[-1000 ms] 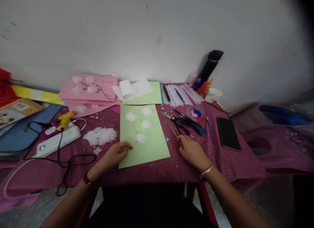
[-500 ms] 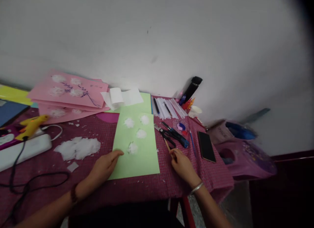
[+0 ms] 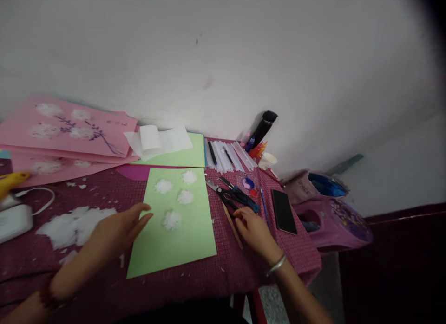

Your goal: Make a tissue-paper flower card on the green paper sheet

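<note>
A green sheet of paper (image 3: 188, 243) lies on the checked tablecloth, bearing several fluffy white clumps (image 3: 172, 219). Over its left edge hovers my left hand (image 3: 116, 229), thumb and finger apart, holding nothing. My right hand (image 3: 256, 231) is right of the sheet, fingers loosely curled by the black scissors' (image 3: 226, 194) handles; I cannot tell whether they touch. Between this hand and the sheet, a thin wooden stick (image 3: 232, 225) lies on the cloth. A blue-and-black utility knife (image 3: 245, 198) rests just beyond the fingers. Part of a white shredded pile (image 3: 69, 226) is hidden behind my left forearm.
Pink cards (image 3: 87, 138) with white flowers lie at the back left, near a yellow glue gun (image 3: 10, 181). White tissue (image 3: 163, 143), clear sticks (image 3: 233, 157), a paint palette (image 3: 248, 184), a blue brush (image 3: 265, 205) and a phone (image 3: 284, 211) are also here. Behind stands the wall.
My right hand has let go of the wooden stick, which now lies on the cloth. My left hand has lifted off the green sheet's edge. The view has shifted to the right.
</note>
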`<move>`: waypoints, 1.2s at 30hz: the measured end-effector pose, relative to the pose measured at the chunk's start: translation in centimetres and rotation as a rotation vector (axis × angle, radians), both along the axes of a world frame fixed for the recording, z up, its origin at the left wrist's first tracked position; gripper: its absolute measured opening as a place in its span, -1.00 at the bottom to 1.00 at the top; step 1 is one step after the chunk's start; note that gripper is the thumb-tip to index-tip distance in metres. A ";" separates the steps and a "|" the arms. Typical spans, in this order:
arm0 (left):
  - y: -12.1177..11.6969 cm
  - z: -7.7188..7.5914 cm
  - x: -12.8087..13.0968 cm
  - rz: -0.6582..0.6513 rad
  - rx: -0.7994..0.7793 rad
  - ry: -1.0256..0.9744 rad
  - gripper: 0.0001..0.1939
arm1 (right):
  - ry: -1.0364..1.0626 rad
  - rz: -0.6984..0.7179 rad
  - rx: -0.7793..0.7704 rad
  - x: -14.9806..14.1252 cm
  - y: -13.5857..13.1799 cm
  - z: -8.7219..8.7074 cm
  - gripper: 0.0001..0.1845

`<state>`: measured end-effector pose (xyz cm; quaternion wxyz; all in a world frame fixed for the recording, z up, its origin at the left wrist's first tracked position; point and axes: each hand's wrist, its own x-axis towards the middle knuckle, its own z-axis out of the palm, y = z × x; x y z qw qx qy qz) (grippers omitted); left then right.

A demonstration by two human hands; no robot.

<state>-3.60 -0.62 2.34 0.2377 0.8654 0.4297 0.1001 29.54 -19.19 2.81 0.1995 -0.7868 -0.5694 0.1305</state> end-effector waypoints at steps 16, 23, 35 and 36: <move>-6.1 -4.0 4.7 -0.813 0.180 -0.086 -0.66 | -0.305 -0.294 -0.213 11.8 21.1 -0.3 -0.63; -6.4 -4.0 4.9 -0.785 0.150 -0.136 -0.72 | -0.266 -0.311 -0.249 11.5 21.3 0.5 -0.65; -4.1 1.7 3.7 -0.318 0.542 -0.322 -0.69 | 0.408 0.218 -0.142 -2.2 6.7 5.5 -0.68; -4.0 2.8 3.6 -0.292 0.558 -0.289 -0.61 | 0.466 0.250 -0.158 -3.2 5.5 5.7 -0.69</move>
